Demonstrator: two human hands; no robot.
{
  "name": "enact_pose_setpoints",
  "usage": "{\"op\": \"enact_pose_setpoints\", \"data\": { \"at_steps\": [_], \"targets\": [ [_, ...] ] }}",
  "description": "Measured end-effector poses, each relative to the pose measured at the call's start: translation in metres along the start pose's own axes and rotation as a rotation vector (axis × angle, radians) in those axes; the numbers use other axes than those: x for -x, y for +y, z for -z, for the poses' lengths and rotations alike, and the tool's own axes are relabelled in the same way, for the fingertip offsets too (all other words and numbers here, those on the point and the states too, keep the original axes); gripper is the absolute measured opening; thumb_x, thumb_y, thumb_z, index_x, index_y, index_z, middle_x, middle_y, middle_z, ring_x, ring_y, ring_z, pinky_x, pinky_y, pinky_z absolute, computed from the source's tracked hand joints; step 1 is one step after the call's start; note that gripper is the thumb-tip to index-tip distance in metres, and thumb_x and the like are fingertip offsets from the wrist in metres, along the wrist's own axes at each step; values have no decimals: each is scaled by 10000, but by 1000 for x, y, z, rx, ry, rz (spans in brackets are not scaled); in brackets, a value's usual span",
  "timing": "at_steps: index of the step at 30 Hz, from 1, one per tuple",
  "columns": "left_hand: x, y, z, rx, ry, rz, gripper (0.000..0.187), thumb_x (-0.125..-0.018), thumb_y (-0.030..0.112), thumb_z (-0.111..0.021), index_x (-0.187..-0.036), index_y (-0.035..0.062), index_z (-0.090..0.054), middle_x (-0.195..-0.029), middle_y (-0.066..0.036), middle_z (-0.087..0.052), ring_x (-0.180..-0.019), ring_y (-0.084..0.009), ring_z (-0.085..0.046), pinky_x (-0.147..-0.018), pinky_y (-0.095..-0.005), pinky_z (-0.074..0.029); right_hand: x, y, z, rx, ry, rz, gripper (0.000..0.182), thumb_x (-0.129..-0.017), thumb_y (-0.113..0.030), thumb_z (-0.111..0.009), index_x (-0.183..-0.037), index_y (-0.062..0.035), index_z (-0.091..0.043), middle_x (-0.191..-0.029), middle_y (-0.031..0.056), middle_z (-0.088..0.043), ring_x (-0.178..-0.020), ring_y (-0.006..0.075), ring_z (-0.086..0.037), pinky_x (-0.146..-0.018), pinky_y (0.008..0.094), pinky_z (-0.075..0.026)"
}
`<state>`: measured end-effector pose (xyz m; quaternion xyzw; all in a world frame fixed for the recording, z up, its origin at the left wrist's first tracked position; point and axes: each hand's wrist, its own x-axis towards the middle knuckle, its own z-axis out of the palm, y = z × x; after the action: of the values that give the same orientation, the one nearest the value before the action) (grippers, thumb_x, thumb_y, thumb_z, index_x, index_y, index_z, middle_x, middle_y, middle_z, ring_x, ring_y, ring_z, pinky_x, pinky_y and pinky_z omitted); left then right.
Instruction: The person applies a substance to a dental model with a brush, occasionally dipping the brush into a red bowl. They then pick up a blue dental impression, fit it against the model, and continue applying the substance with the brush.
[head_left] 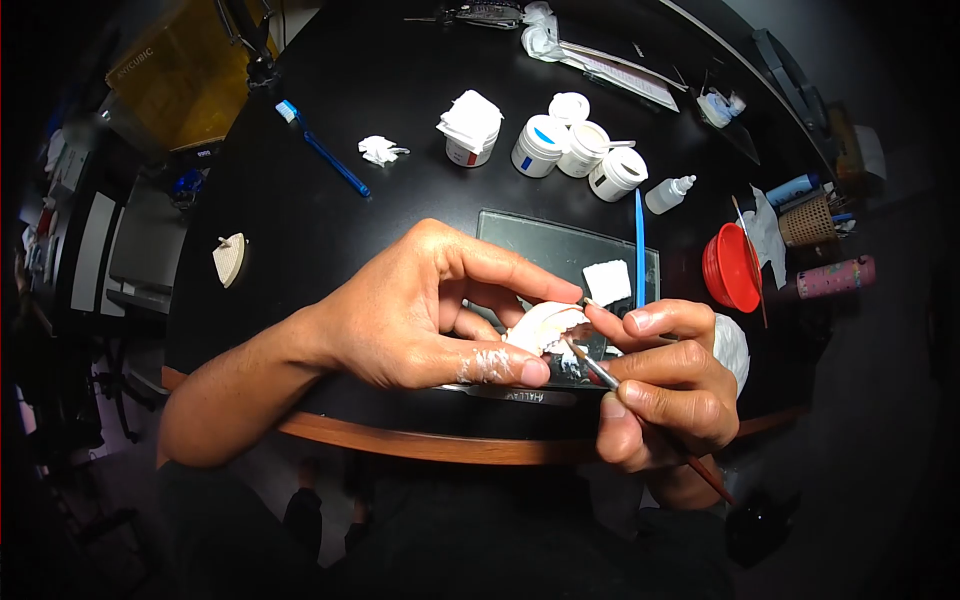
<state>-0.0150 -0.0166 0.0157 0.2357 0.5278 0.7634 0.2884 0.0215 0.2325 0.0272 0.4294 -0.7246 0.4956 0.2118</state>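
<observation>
My left hand [425, 310] is closed round a white, curved, rough-edged piece [545, 328], with thumb below and fingers above. White residue marks that thumb. In my right hand [670, 385] is a thin brush-like tool [603, 374] with a metal collar and reddish-brown handle, pinched between thumb and fingers. Its tip is at the inner side of the white piece; whether it touches cannot be made out. Under both hands lies a glass plate [520, 235], with a white square pad [607, 282] and a blue stick [640, 245] on it.
Several white jars [540, 147] stand behind the plate, near a dropper bottle [670, 193]. A red bowl [730, 268] is at the right. Toward the left are a blue toothbrush [325, 150], crumpled tissue [381, 150] and a beige wedge [229, 260]. The table's wooden edge [430, 443] runs in front.
</observation>
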Motion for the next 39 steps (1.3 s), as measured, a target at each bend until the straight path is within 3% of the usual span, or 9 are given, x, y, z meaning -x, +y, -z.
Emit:
{"op": "enact_pose_setpoints", "data": {
  "at_steps": [4,9,13,16,30,37,39],
  "targets": [
    [-3,-13,1,276,-47,19,574,-899,-1,-775,-1393,-149,-522,-1260,-269,-668,-1092,-269,-717,-950,-373,-625,0,3,1,32,30,-19,204,-785,54,-745,-950,-21,-652,-869,126,-708,-1052,341,-674,-856,435,-659],
    [-4,-8,7,167,-78,104,543,-1024,199,-662,-1445,-100,-496,-1238,-229,-688,-1043,-225,-732,-940,-348,-621,0,5,0,24,82,-43,229,-737,114,-720,-921,1,-643,-843,128,-688,-1031,351,-692,-827,408,-649],
    [-5,-7,4,195,-37,104,542,-1024,177,-654,-1451,-110,-483,-1251,-239,-678,-1062,-244,-729,-957,-354,-619,0,6,-1,45,90,-57,234,-729,119,-722,-920,8,-646,-827,127,-681,-1023,350,-700,-822,404,-643],
    [-5,-11,5,211,-46,65,547,-1011,132,-661,-1455,-125,-469,-1270,-257,-664,-1099,-261,-718,-982,-362,-610,1,6,2,66,18,-60,170,-857,64,-660,-991,-17,-595,-869,122,-687,-1104,330,-616,-878,429,-656],
    [-3,-9,6,256,-102,80,499,-1016,39,-630,-1459,-122,-466,-1340,-261,-630,-1181,-262,-681,-1045,-357,-569,2,4,3,60,11,-71,198,-847,85,-646,-1007,-18,-588,-887,126,-686,-1116,325,-616,-878,416,-658],
    [-3,-8,7,221,-100,82,524,-1006,64,-643,-1461,-124,-463,-1329,-261,-635,-1178,-270,-684,-1032,-364,-579,2,5,2,54,19,-61,198,-842,89,-646,-1002,-13,-587,-886,128,-688,-1117,327,-616,-872,417,-659],
    [-4,-8,4,203,-71,77,554,-988,90,-657,-1457,-133,-464,-1298,-261,-648,-1160,-282,-692,-1000,-367,-601,1,6,-2,46,91,-47,213,-762,102,-701,-936,5,-625,-832,131,-679,-1028,338,-678,-807,415,-647]
  ]
}}
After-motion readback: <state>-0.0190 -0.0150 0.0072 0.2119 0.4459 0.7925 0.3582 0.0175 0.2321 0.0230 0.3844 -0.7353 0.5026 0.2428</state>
